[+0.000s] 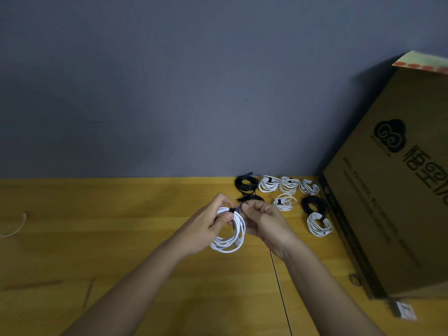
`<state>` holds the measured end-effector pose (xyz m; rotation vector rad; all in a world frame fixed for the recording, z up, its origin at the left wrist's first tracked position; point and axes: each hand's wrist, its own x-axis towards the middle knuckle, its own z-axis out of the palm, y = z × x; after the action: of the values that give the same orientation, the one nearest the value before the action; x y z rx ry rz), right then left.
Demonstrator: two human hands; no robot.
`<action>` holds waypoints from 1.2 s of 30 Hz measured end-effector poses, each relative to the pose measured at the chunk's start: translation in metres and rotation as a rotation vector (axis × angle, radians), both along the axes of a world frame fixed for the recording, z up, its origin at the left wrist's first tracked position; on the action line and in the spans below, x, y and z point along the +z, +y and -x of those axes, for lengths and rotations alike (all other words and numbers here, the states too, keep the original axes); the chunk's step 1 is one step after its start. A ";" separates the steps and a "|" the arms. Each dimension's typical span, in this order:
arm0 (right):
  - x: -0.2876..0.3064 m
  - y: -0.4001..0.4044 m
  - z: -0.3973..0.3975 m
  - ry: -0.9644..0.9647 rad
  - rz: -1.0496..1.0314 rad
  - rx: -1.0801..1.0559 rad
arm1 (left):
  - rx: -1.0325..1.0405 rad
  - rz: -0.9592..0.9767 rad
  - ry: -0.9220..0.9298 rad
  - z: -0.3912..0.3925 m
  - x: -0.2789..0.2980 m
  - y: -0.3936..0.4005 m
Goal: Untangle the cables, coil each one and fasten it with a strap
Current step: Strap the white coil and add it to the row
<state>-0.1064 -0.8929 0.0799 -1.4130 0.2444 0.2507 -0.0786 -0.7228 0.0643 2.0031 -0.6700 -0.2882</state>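
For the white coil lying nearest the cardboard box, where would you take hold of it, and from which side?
Grip the white coil at its black strap, coming from above and from the open table side on its left. It lies flat, so the strap is where all the loops are bunched together, and the cardboard box stands close on its right, probably crowding any approach from there.

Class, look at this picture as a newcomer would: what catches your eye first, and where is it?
First, the two hands at the centre: the left hand grips a white cable coil while the right hand pinches a black strap at its top. Next, bundled coils along the table's far edge, beside a big cardboard box on the right.
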 end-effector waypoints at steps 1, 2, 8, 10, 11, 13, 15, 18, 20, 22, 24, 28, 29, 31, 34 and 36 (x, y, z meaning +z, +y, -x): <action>0.001 0.000 0.000 0.009 -0.010 -0.004 | 0.007 0.004 -0.004 0.000 0.000 0.000; 0.001 0.001 0.000 0.015 -0.009 -0.011 | 0.009 0.011 -0.006 0.001 0.000 0.001; 0.001 0.003 -0.002 -0.108 0.208 -0.112 | -0.016 0.007 -0.060 0.006 0.005 -0.003; -0.003 0.004 -0.002 -0.196 0.352 -0.131 | -0.020 -0.009 -0.056 0.006 0.005 -0.005; -0.007 0.005 -0.002 -0.237 0.425 -0.142 | -0.013 -0.025 -0.051 0.005 0.004 -0.006; -0.013 0.007 0.001 -0.293 0.510 -0.180 | 0.004 -0.068 -0.044 0.005 0.001 -0.008; -0.016 0.008 0.004 -0.340 0.541 -0.217 | 0.035 -0.082 -0.051 0.004 -0.002 -0.011; -0.018 0.010 0.009 -0.375 0.483 -0.272 | 0.078 -0.068 -0.030 0.001 -0.002 -0.014; -0.019 0.011 0.011 -0.394 0.441 -0.269 | 0.097 -0.070 0.007 -0.001 -0.001 -0.015; -0.019 0.012 0.013 -0.430 0.423 -0.236 | 0.113 -0.071 0.020 -0.002 0.000 -0.016; -0.020 0.010 0.014 -0.460 0.411 -0.208 | 0.125 -0.072 0.041 -0.001 0.001 -0.017; -0.023 0.002 0.019 -0.483 0.381 -0.171 | 0.120 -0.033 0.197 -0.004 -0.003 -0.019; -0.025 0.000 0.020 -0.483 0.371 -0.162 | 0.114 -0.014 0.236 -0.005 -0.003 -0.019; -0.027 -0.002 0.023 -0.495 0.373 -0.150 | 0.091 0.050 0.316 -0.005 -0.005 -0.021; -0.033 -0.003 0.027 -0.522 0.391 -0.144 | 0.050 0.139 0.444 -0.003 -0.004 -0.027; -0.037 -0.007 0.027 -0.500 0.367 -0.152 | 0.030 0.179 0.524 -0.003 -0.002 -0.030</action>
<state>-0.1338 -0.9000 0.0433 -1.7595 -0.0194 -0.2880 -0.0760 -0.7530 0.0620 1.6659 -0.3173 -0.6813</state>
